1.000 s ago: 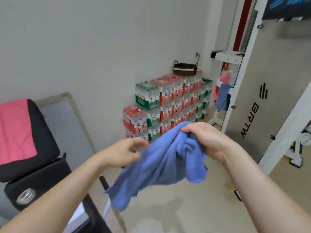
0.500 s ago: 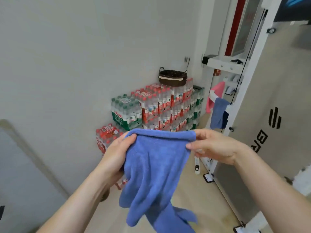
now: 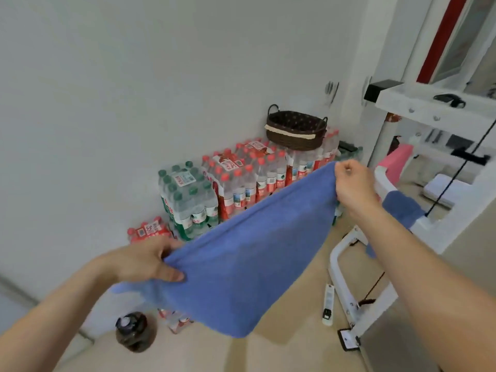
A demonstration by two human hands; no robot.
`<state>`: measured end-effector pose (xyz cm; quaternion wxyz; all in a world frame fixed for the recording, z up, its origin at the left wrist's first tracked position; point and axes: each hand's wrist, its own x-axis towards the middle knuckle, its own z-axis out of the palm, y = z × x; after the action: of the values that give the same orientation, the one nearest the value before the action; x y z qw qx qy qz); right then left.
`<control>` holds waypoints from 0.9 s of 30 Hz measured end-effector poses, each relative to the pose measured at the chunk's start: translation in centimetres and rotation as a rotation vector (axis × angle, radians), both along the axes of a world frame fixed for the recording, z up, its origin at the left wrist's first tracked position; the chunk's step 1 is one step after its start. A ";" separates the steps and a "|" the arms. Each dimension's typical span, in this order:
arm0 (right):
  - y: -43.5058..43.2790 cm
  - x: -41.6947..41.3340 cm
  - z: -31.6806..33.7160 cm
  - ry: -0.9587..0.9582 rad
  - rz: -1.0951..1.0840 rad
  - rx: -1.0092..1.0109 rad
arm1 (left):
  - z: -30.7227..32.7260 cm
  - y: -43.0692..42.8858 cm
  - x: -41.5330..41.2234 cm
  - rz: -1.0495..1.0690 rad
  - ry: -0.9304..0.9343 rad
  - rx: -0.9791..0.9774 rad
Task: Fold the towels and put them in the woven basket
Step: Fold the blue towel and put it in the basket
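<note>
- My left hand (image 3: 145,260) is pinched shut on one top corner of the blue towel (image 3: 241,253); my right hand (image 3: 353,183) is a closed fist on the other top corner, held higher, so the top edge runs taut on a slant.
- Towel is in mid-air, nothing under it — it hangs free between the hands, not yet folded.
- Risk: no surface to fold on, so the fold has to be made in the air; if the corners don't meet square the fold comes out skewed.
- Risk: one pinch slipping — the towel would swing down toward the floor (image 3: 292,304), near the dark bottle (image 3: 135,331) and the white power strip (image 3: 328,304).
- Woven basket (image 3: 295,130) sits on the top of the stacked water-bottle packs (image 3: 228,189), at the far end of the stack by the wall corner, well apart from my hands. Plastic-wrapped bottles look like wobbly footing to me; a hard drop could shift the basket.
- Basket looks shallow — a loose fold may spill over its rim.
- Room: plain white wall (image 3: 134,89), tan floor, white metal frame (image 3: 346,277) on the right with another blue towel (image 3: 402,208) and a pink towel (image 3: 397,159) draped on it.
</note>
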<state>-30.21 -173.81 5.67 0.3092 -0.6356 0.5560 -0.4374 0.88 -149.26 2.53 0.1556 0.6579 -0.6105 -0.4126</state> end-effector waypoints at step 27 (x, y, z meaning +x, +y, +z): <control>-44.5 33.6 -13.1 0.689 0.404 0.167 | -12.1 -44.0 24.6 0.413 -1.073 -0.146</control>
<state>3.37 -218.31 -7.48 0.2352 -0.8141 0.5245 -0.0825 25.45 -193.28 -9.54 -0.0532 0.8680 -0.4900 0.0609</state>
